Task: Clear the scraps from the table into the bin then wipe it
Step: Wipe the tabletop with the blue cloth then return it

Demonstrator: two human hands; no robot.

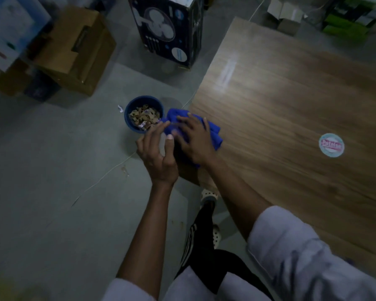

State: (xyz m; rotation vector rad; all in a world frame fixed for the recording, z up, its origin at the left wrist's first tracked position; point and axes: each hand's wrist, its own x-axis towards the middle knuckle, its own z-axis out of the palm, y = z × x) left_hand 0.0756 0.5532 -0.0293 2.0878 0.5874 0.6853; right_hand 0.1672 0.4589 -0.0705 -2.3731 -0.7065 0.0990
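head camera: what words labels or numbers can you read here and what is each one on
"Pate...": pink letters on the round sticker on the table; the rest of the word is too blurred to read.
Fan box on the floor: print too blurred to read.
Long pale label on the table: unreadable.
White box at far left: red marks, unreadable.
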